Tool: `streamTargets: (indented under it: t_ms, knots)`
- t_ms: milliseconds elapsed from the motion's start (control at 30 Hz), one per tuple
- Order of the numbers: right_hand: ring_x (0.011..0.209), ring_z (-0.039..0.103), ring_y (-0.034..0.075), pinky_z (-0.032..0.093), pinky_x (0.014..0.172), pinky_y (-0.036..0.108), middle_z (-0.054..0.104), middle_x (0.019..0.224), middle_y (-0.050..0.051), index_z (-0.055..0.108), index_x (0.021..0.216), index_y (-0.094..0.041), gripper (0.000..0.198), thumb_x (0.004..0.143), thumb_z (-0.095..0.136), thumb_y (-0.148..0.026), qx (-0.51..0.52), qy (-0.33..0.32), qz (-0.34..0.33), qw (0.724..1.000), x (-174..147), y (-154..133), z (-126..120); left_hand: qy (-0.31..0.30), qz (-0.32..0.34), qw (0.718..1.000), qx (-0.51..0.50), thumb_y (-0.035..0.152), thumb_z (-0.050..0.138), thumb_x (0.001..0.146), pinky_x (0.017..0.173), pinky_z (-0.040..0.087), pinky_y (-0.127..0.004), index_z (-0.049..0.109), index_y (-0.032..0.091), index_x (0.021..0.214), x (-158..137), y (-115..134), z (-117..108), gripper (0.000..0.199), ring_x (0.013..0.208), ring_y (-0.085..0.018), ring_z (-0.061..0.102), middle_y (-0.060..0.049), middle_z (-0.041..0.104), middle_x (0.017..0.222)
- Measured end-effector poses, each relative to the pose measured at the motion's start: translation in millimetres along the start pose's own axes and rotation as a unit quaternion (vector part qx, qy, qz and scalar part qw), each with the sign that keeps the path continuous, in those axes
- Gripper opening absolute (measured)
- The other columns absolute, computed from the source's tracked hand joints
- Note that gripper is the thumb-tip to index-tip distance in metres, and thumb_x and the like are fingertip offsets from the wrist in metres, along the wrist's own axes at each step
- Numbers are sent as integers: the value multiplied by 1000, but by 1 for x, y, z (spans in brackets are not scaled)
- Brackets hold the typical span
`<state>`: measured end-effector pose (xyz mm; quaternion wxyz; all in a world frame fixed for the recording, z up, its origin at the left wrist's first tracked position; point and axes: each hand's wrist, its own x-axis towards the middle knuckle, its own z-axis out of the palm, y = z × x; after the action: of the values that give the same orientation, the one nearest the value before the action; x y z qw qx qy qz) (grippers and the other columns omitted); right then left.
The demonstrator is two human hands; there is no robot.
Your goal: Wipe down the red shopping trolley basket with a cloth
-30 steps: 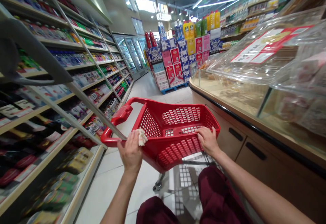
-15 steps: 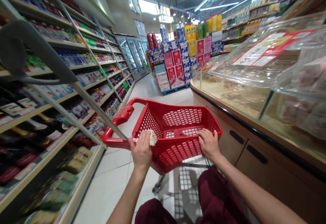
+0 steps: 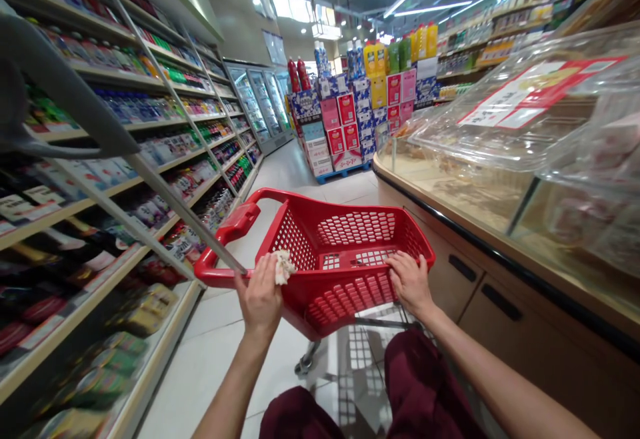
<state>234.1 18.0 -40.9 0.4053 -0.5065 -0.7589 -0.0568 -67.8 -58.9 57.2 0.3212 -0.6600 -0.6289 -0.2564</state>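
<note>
A red plastic shopping cart (image 3: 340, 299) stands in front of me, its basket empty and its side rim toward me. My left hand (image 3: 261, 296) presses a crumpled pale cloth (image 3: 285, 267) against that rim, near where a metal pole (image 3: 187, 216) meets the cart. The cloth sticks out to the right of the fingers. Farther right, my right hand (image 3: 410, 280) grips the same rim, with its fingers bent over the edge and the thumb apart. A cart wheel (image 3: 304, 363) rests on the tiles below.
Shelves of bottles (image 3: 110, 106) run along the left. A display counter (image 3: 450, 186) with clear plastic packs (image 3: 480, 139) borders the right. Stacked drink cartons (image 3: 345, 129) stand on a blue pallet (image 3: 345, 172) ahead, and glass-door coolers (image 3: 257, 102) line the back left.
My left hand has slid left along the cart's rim with the cloth. My right hand keeps its place on the rim.
</note>
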Motion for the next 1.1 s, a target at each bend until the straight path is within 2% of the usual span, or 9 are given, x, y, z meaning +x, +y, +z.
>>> streamTargets:
  t_ms: [200, 300, 467, 533, 700, 800, 933, 1000, 1100]
  knots:
    - [109, 47, 22, 19, 97, 52, 60, 108, 5, 56, 104, -22, 29, 83, 36, -21, -7, -11, -22, 1000, 0, -1, -2, -81, 93, 991, -60, 10, 31, 80, 106, 12, -39, 50, 18, 116, -10, 72, 28, 42, 111, -17, 48, -6, 54, 120]
    - [109, 46, 22, 19, 97, 52, 60, 109, 5, 55, 104, -22, 29, 83, 36, -21, -9, -19, -28, 999, 0, -1, -4, -86, 99, 989, -65, 11, 31, 81, 107, 9, -41, 49, 20, 117, -5, 59, 26, 42, 112, -16, 48, -6, 53, 121]
    - [109, 47, 22, 17, 98, 53, 60, 108, 5, 56, 102, -22, 28, 83, 36, -22, -2, -5, -8, 1000, -1, -3, 0, -25, -6, 1000, -8, 17, 32, 83, 106, 5, -46, 44, 16, 121, -1, 4, 6, 40, 113, -19, 47, -10, 50, 124]
    - [108, 47, 22, 17, 98, 53, 60, 107, 6, 57, 101, -22, 27, 83, 37, -23, -1, 0, -3, 1000, -1, -5, 1, -34, 2, 999, -11, 16, 33, 82, 106, 8, -45, 47, 16, 118, -4, 16, 8, 39, 111, -19, 48, -9, 52, 121]
    - [110, 46, 22, 19, 97, 53, 59, 110, 6, 56, 106, -23, 30, 83, 36, -22, -3, -21, -27, 999, -1, -4, -2, -111, 101, 987, -64, 10, 33, 79, 106, 16, -41, 49, 20, 117, -7, 79, 26, 42, 113, -16, 47, -6, 53, 121]
    - [112, 45, 22, 18, 97, 53, 59, 111, 6, 56, 107, -23, 31, 83, 36, -20, -1, -28, -33, 999, -1, -1, -4, -109, 84, 988, -71, 11, 32, 80, 107, 8, -44, 48, 22, 118, -1, 64, 21, 43, 112, -16, 47, -5, 53, 121]
    - [112, 45, 22, 17, 98, 55, 59, 109, 5, 57, 105, -25, 31, 83, 36, -21, 8, -16, -9, 1000, -1, 2, -2, -59, -20, 997, -38, 16, 33, 81, 105, 5, -49, 46, 19, 119, 7, 25, 7, 40, 110, -19, 49, -9, 53, 120]
    - [112, 45, 23, 17, 97, 56, 60, 108, 5, 58, 103, -25, 30, 83, 37, -23, 14, -17, 3, 1000, -1, 0, -3, -77, -9, 996, -45, 16, 32, 82, 105, 10, -47, 48, 20, 118, 5, 32, 10, 40, 109, -19, 51, -8, 55, 118]
    - [114, 43, 25, 18, 96, 58, 57, 114, 8, 57, 105, -22, 30, 84, 35, -25, 27, -22, 17, 999, 7, -14, -9, -132, 66, 986, -72, 12, 28, 82, 104, 18, -43, 48, 20, 117, 1, 73, 26, 41, 112, -17, 48, -6, 54, 121]
